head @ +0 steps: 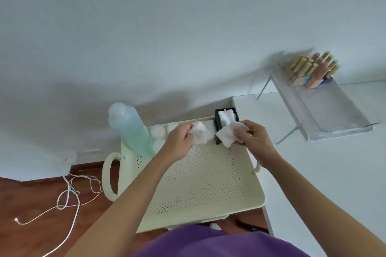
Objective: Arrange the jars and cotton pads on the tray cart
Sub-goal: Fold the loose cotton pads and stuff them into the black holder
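A cream perforated tray cart [200,181] stands below me. My left hand [177,142] grips a white cotton pad [199,133] over the tray's far edge. My right hand [251,136] holds another white cotton pad [227,134] just in front of a small black box [218,126] that has more pads [226,117] in it. Three small white round jars [157,131] sit in the tray's far left corner, partly hidden by my left hand.
A tall bottle of pale blue-green liquid [131,129] stands in the tray's left corner. A white table [313,173] adjoins the cart on the right, bearing a clear acrylic stand [325,110] with several lipstick-like tubes [311,71]. A white cord [69,196] lies on the wooden floor.
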